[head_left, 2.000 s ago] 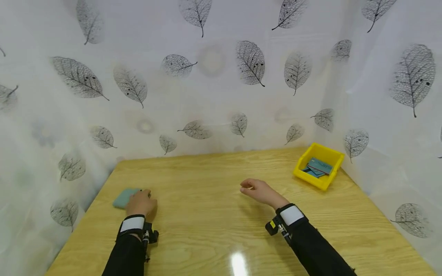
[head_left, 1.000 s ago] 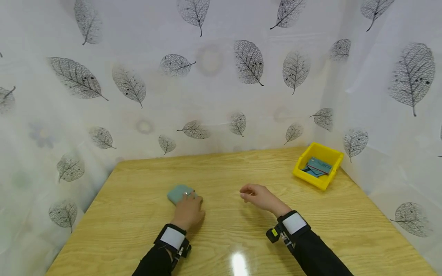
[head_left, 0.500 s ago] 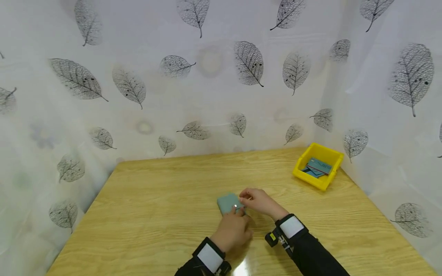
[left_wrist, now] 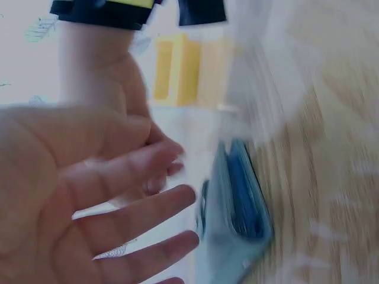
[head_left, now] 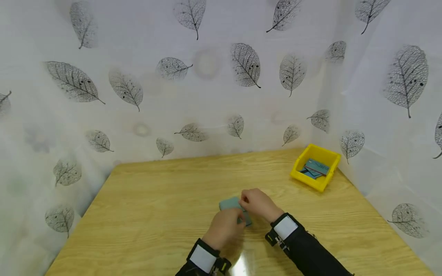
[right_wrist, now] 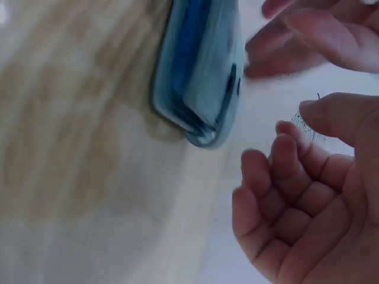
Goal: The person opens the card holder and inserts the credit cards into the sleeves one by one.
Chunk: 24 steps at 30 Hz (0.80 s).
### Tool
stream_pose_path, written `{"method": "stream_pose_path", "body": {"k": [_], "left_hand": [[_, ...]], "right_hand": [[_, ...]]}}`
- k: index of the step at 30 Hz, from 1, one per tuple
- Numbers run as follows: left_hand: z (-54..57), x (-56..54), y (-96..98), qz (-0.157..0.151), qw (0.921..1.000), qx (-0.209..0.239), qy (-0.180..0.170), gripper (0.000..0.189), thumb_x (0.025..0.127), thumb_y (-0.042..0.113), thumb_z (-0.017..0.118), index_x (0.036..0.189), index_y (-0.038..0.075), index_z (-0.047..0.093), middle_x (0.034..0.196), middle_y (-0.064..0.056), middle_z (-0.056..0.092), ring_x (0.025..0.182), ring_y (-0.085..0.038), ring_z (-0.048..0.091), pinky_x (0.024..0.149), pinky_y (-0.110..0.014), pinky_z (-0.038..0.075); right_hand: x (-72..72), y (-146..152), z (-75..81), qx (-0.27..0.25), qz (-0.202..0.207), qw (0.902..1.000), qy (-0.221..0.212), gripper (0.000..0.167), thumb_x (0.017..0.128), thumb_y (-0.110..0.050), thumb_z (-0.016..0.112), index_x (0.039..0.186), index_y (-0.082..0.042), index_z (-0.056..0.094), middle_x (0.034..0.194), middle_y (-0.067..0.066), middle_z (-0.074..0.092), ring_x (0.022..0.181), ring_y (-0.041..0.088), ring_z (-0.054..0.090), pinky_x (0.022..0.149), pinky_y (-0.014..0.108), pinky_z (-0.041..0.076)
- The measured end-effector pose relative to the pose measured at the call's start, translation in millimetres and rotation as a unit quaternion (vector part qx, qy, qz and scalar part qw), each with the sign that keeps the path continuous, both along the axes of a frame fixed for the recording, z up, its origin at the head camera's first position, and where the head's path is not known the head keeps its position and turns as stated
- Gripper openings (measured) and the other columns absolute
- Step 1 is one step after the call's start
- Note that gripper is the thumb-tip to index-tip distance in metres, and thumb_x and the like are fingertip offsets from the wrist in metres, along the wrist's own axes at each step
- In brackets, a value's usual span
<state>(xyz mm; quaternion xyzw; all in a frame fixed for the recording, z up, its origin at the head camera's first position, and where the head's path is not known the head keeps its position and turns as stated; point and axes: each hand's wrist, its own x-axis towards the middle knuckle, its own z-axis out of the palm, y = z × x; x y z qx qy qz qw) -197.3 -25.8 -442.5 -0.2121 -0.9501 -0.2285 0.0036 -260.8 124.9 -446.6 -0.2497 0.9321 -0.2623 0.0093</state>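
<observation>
A teal folded wallet lies on the wooden table between the two hands. Its blue inside shows along the edge in the left wrist view, where the wallet stands partly folded. My left hand hovers over its near side, fingers spread and extended toward it with nothing between them. At the wallet's right side is my right hand; in the right wrist view this hand has loosely bent fingers, apart from the wallet.
A yellow bin stands at the back right of the table, with several blue-grey cards in it. A white curtain printed with leaves hangs behind and at both sides.
My left hand has slid the wallet from the left side of the table to the middle, beside my right hand, and has lifted its fingers off it. My right hand has barely moved.
</observation>
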Motion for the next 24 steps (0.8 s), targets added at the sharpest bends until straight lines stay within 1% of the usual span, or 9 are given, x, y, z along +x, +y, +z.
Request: {"method": "stream_pose_path", "body": {"k": [1, 3, 4, 6, 9, 14, 19, 22, 24], "left_hand": [[-1.9, -1.4, -0.5, 0.018, 0.9992, -0.021, 0.029, 0.010, 0.080, 0.016, 0.073, 0.090, 0.012, 0.075, 0.085, 0.002, 0.070, 0.069, -0.010, 0.062, 0.059, -0.026, 0.049], [-6.5, -4.4, -0.9, 0.050, 0.9942, -0.058, 0.075, 0.013, 0.076, 0.017, 0.078, 0.087, 0.012, 0.075, 0.079, 0.001, 0.068, 0.067, -0.014, 0.063, 0.055, -0.028, 0.049], [-8.5, -5.5, -0.8, 0.062, 0.9908, -0.076, 0.093, 0.016, 0.073, 0.018, 0.081, 0.085, 0.013, 0.074, 0.077, 0.001, 0.066, 0.069, -0.016, 0.063, 0.055, -0.029, 0.048], [-12.0, -7.3, -0.6, 0.075, 0.9868, -0.095, 0.108, 0.021, 0.068, 0.021, 0.085, 0.082, 0.014, 0.072, 0.073, 0.001, 0.062, 0.067, -0.017, 0.061, 0.053, -0.030, 0.047], [-15.4, -9.1, -0.3, 0.082, 0.9872, -0.090, 0.103, 0.027, 0.061, 0.020, 0.088, 0.082, 0.015, 0.072, 0.072, 0.001, 0.062, 0.066, -0.016, 0.060, 0.053, -0.030, 0.046], [-16.4, -10.7, -0.7, 0.083, 0.9903, -0.071, 0.085, 0.035, 0.056, 0.020, 0.092, 0.085, 0.013, 0.074, 0.075, 0.001, 0.066, 0.068, -0.016, 0.062, 0.056, -0.029, 0.048], [-17.0, -10.2, -2.7, 0.059, 0.9928, -0.069, 0.079, 0.029, 0.056, 0.017, 0.091, 0.080, 0.015, 0.075, 0.073, 0.003, 0.065, 0.068, -0.014, 0.060, 0.057, -0.027, 0.047], [-19.0, -10.0, -5.8, 0.041, 0.9939, -0.063, 0.081, 0.025, 0.055, 0.017, 0.091, 0.070, 0.017, 0.071, 0.070, 0.006, 0.062, 0.066, -0.011, 0.057, 0.058, -0.026, 0.045], [-21.3, -9.5, -8.2, 0.031, 0.9939, -0.060, 0.087, 0.028, 0.055, 0.019, 0.092, 0.066, 0.017, 0.066, 0.067, 0.007, 0.059, 0.065, -0.011, 0.055, 0.058, -0.026, 0.044]], "right_hand": [[0.5, -2, 2.9, 0.020, -0.001, 0.9997, 0.011, 0.020, 0.094, -0.015, 0.063, 0.075, -0.013, 0.058, 0.063, -0.005, 0.051, 0.054, 0.010, 0.044, 0.051, 0.026, 0.037], [0.5, -5, 6.7, 0.057, 0.004, 0.9979, 0.029, 0.023, 0.091, -0.017, 0.066, 0.071, -0.013, 0.055, 0.061, -0.004, 0.050, 0.053, 0.010, 0.043, 0.050, 0.027, 0.037], [0.3, -6, 7.3, 0.068, 0.010, 0.9970, 0.033, 0.024, 0.091, -0.017, 0.067, 0.070, -0.013, 0.055, 0.060, -0.004, 0.050, 0.053, 0.010, 0.043, 0.049, 0.028, 0.037], [-0.9, -9, 5.6, 0.087, 0.026, 0.9947, 0.048, 0.024, 0.088, -0.015, 0.068, 0.069, -0.012, 0.054, 0.060, -0.004, 0.051, 0.053, 0.010, 0.044, 0.049, 0.028, 0.037], [-3.5, -11, 0.1, 0.103, 0.040, 0.9919, 0.063, 0.024, 0.087, -0.016, 0.069, 0.068, -0.012, 0.055, 0.061, -0.004, 0.052, 0.053, 0.009, 0.044, 0.049, 0.027, 0.039], [-7.8, -12, -6.9, 0.134, 0.040, 0.9875, 0.073, 0.030, 0.089, -0.023, 0.070, 0.067, -0.013, 0.054, 0.059, -0.005, 0.050, 0.052, 0.009, 0.043, 0.048, 0.027, 0.038], [-7.4, -9, -7.7, 0.187, 0.048, 0.9781, 0.079, 0.036, 0.091, -0.034, 0.067, 0.066, -0.014, 0.051, 0.057, -0.005, 0.045, 0.051, 0.009, 0.039, 0.047, 0.027, 0.036], [-5.9, -8, -7.1, 0.209, 0.059, 0.9715, 0.095, 0.037, 0.090, -0.038, 0.067, 0.066, -0.014, 0.052, 0.058, -0.005, 0.045, 0.052, 0.009, 0.039, 0.047, 0.028, 0.037], [-4.0, -8, -7.0, 0.221, 0.063, 0.9678, 0.102, 0.039, 0.088, -0.041, 0.068, 0.066, -0.014, 0.052, 0.058, -0.005, 0.046, 0.053, 0.009, 0.039, 0.048, 0.029, 0.039]]}}
